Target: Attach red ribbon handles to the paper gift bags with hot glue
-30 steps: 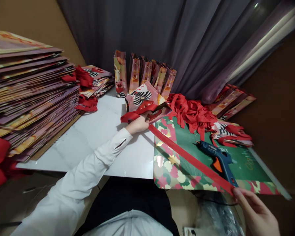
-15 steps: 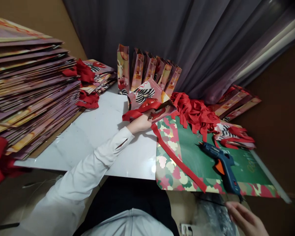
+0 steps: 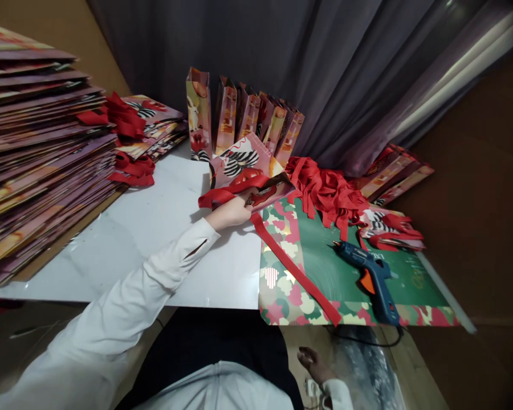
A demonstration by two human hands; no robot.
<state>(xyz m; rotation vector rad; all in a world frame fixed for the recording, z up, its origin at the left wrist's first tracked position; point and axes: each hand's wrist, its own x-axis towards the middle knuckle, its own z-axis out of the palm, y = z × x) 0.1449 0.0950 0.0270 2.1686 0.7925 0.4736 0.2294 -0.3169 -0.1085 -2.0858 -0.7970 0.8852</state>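
My left hand (image 3: 234, 213) grips the near side of a printed paper bag (image 3: 263, 159) with zebra-stripe bows, its fingers partly hidden at the bag's opening. A red ribbon (image 3: 297, 267) trails from the bag down to the right over the camouflage-edged green sheet; another stretch of red ribbon crosses the bag's front. My right hand (image 3: 315, 364) hangs low, below the table edge, fingers loosely curled and too dim to make out what they hold, if anything. On the green sheet lies a blue glue gun (image 3: 374, 279) with an orange trigger, touched by neither hand.
A tall stack of flat printed bags (image 3: 47, 165) fills the left. Upright bags (image 3: 226, 117) stand by the curtain (image 3: 248, 40). A heap of red ribbons (image 3: 325, 191) lies behind the green sheet (image 3: 318, 245). The gun's cable (image 3: 382, 344) hangs over the front edge.
My right hand has moved left and lower, away from beneath the glue gun. The whole view has shifted slightly; my left hand still grips the bag.
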